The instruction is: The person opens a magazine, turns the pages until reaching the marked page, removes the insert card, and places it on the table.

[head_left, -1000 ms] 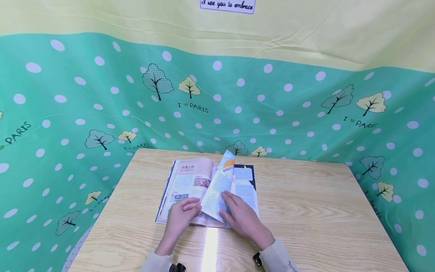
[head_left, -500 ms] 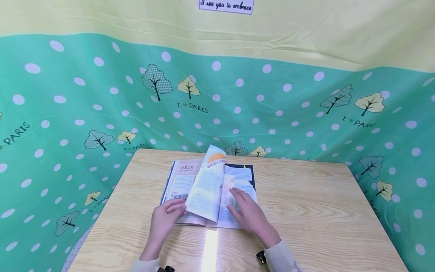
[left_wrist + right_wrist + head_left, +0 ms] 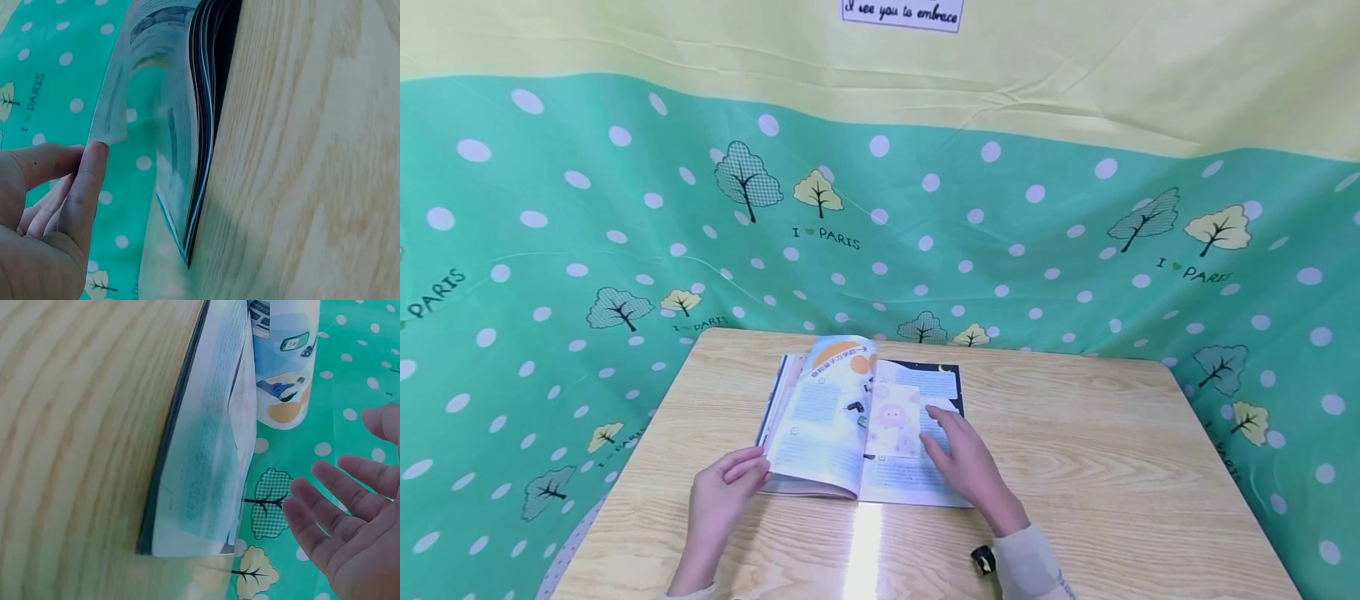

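Observation:
An open magazine (image 3: pixel 917 483) lies on the wooden table. My left hand (image 3: pixel 722 492) pinches the lower outer corner of a page (image 3: pixel 820 425) between thumb and fingers, over the left side of the spread. In the left wrist view the page (image 3: pixel 115 119) curves up to those fingertips. A small pink card with a cartoon figure (image 3: pixel 893 417) lies against the spine on the right page. Beside it hovers my right hand (image 3: pixel 966 462), its fingers spread and slightly bent. The right wrist view shows nothing within the right hand (image 3: pixel 350 519).
The pale wooden table (image 3: pixel 1112 467) extends on both sides of the magazine. A green dotted cloth (image 3: pixel 1000 250) with printed trees hangs behind and around it. A dark wrist strap piece (image 3: pixel 983 560) shows at the right cuff.
My left hand has carried the page leftward across the spine, uncovering the pink card and the right page. My right hand has lifted off the page and drawn slightly right.

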The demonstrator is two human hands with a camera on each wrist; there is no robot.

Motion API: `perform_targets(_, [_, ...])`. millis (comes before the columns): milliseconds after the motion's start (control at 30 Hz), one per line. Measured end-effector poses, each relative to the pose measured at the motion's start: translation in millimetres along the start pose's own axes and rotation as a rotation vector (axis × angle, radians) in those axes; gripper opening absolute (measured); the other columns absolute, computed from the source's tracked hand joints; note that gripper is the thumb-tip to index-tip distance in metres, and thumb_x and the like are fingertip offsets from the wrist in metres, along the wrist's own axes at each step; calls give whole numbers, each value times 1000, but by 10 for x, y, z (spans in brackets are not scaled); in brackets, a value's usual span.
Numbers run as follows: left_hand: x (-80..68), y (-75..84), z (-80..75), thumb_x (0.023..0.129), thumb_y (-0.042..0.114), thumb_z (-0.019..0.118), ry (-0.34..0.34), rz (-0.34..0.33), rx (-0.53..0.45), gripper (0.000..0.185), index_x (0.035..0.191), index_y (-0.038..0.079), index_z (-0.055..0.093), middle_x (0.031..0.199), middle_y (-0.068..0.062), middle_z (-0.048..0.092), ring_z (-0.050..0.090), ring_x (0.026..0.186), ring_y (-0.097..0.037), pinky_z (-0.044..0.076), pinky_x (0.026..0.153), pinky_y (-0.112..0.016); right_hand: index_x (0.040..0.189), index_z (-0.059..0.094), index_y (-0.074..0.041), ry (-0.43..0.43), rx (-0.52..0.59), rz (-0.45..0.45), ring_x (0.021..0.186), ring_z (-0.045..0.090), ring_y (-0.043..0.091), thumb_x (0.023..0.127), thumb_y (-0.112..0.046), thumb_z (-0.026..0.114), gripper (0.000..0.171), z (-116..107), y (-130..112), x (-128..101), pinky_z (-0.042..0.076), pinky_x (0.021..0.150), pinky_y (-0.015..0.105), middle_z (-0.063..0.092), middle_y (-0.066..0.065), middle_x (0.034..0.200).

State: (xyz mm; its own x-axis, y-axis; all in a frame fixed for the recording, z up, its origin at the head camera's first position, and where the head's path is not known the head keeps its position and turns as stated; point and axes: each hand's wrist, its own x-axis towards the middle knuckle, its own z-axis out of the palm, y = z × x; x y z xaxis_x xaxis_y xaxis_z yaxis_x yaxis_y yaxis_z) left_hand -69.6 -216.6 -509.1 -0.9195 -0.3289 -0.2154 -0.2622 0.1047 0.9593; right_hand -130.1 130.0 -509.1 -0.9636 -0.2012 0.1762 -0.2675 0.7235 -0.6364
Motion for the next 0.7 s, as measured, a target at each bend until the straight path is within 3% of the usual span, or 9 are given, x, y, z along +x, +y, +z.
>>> perform_targets(267, [25,-69,-137,92,13,74,25,-53,33,40,127,-3,63,109,-15,73,73,89,-18,62,83,-26,135,59,-6,6,227,139,101,64,16,102,-21,61,36,84,51,74,59,86,36,68,1,109])
perform_targets(467, [44,-128,-191,91,15,75,34,-62,39,43,128,-4,62,110,-15,73,73,87,-16,62,82,-25,128,63,-7,32,300,239,86,62,14,102,-20,60,30,139,117,144,56,74,30,70,-1,96])
perform_targets(700, [61,-175,-218,91,13,75,47,-58,65,42,127,-5,63,108,-16,73,73,86,-15,62,79,-23,124,64,-4,12,430,330,83,69,22,103,-20,58,27,160,156,223,58,75,33,74,5,90])
